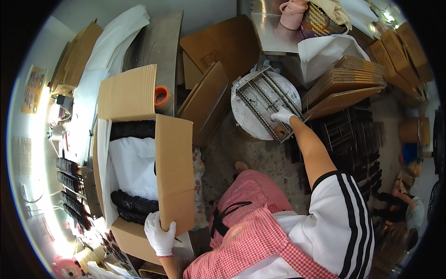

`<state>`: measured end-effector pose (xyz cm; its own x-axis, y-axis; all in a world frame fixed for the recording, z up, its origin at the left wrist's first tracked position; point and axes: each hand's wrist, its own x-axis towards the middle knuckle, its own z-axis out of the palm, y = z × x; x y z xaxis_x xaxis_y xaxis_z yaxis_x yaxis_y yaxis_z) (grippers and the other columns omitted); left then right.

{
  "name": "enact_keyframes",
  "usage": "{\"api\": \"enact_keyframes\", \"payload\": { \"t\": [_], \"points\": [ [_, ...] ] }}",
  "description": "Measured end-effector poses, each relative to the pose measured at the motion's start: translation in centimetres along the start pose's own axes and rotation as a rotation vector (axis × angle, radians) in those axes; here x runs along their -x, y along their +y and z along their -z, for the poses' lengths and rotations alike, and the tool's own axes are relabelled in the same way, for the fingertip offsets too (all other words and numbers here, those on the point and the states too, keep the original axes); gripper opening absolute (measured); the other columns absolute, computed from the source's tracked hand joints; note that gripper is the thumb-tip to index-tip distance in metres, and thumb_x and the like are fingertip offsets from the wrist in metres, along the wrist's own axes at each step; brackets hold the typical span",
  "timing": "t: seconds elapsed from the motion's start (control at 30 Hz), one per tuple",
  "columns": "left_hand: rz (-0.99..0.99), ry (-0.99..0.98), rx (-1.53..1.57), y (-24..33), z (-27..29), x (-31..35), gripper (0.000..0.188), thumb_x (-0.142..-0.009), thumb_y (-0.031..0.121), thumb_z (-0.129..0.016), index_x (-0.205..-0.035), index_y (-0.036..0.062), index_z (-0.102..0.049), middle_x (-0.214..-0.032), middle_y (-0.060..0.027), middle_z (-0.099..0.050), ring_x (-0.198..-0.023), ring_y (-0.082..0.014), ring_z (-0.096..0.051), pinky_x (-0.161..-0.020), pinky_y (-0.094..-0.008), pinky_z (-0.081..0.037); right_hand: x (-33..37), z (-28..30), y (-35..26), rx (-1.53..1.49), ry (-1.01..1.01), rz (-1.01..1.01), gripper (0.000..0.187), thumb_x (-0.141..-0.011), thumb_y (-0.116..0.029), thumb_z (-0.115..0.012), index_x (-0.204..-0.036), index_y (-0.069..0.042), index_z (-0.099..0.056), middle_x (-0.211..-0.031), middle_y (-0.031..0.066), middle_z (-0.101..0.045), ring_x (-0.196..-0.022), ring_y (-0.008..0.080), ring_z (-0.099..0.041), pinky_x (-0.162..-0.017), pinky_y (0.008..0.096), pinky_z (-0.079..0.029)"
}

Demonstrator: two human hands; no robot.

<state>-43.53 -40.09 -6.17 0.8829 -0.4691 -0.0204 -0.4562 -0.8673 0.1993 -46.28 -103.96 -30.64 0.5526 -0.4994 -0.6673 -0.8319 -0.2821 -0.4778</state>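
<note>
An open cardboard box (174, 172) stands at the left with its flaps folded outward. Black bundled goods (134, 203) lie inside along its near and far ends, with a white sheet (132, 162) between them. My left hand (160, 235), in a white glove, grips the box's near corner by the flap, thumb apart from the fingers. On the right, my outstretched right hand (283, 115), also gloved, is closed on a metal rack (260, 100) with toothed rails. That rack lies on a round, white-covered drum top (290, 90). The glove partly hides the fingers' hold.
Behind the box, a roll of tape (161, 96) sits on a metal table (162, 46). Flattened cartons (344, 83) are stacked at the far right, above dark racks (348, 135) on the floor. Another person (411, 209) is at the right edge.
</note>
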Motion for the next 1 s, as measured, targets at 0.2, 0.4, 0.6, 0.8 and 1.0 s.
{"api": "enact_keyframes", "payload": {
  "t": [0.2,0.4,0.6,0.8,1.0],
  "points": [
    [-0.002,0.083,-0.044,0.3,-0.4,0.3,0.054,-0.063,0.019,-0.079,-0.113,0.0061,-0.061,-0.114,-0.0113,-0.062,-0.114,-0.0378,-0.055,-0.101,-0.0498,-0.043,0.3,-2.0,0.9,-0.087,-0.220,0.043,0.092,-0.073,-0.037,-0.078,-0.140,0.014,-0.039,-0.140,0.0317,-0.050,-0.133,0.0380,-0.047,-0.109,0.0383,-0.038],
    [0.013,0.068,-0.029,1.1,0.8,0.6,0.066,-0.067,0.017,-0.079,-0.127,0.0050,-0.056,-0.126,-0.0123,-0.057,-0.124,-0.0374,-0.049,-0.106,-0.0488,-0.038,2.2,-3.8,1.1,-0.267,-0.058,0.173,0.071,-0.081,-0.029,-0.071,-0.133,0.012,-0.046,-0.114,0.0223,-0.063,-0.107,0.0311,-0.061,-0.092,0.0365,-0.048],
    [-0.045,0.196,0.285,5.1,2.0,-2.8,0.061,-0.074,0.012,-0.075,-0.131,0.0037,-0.054,-0.129,-0.0163,-0.057,-0.125,-0.0373,-0.051,-0.107,-0.0466,-0.038,13.0,3.6,-3.2,-0.674,-0.484,0.403,0.039,-0.093,-0.021,-0.059,-0.127,-0.002,-0.056,-0.097,0.0028,-0.063,-0.080,0.0110,-0.059,-0.070,0.0282,-0.051],
    [-0.211,-0.078,1.156,12.4,3.3,-8.2,0.073,-0.085,0.022,-0.073,-0.144,-0.0003,-0.038,-0.145,-0.0213,-0.047,-0.137,-0.0366,-0.043,-0.114,-0.0435,-0.035,28.7,5.5,-16.6,-0.627,-0.782,0.593,0.087,-0.072,-0.046,-0.082,-0.137,-0.004,-0.042,-0.100,0.0001,-0.051,-0.083,0.0109,-0.051,-0.074,0.0264,-0.044],
    [-0.372,-0.037,2.121,12.2,6.8,-8.0,0.092,-0.083,0.023,-0.074,-0.153,0.0014,-0.019,-0.152,-0.0122,-0.034,-0.138,-0.0235,-0.035,-0.115,-0.0405,-0.031,41.9,0.9,-30.8,-0.232,-0.924,0.780,0.096,-0.064,-0.048,-0.089,-0.136,-0.003,-0.046,-0.099,-0.0003,-0.054,-0.089,0.0103,-0.053,-0.077,0.0246,-0.045]
  ]
}}
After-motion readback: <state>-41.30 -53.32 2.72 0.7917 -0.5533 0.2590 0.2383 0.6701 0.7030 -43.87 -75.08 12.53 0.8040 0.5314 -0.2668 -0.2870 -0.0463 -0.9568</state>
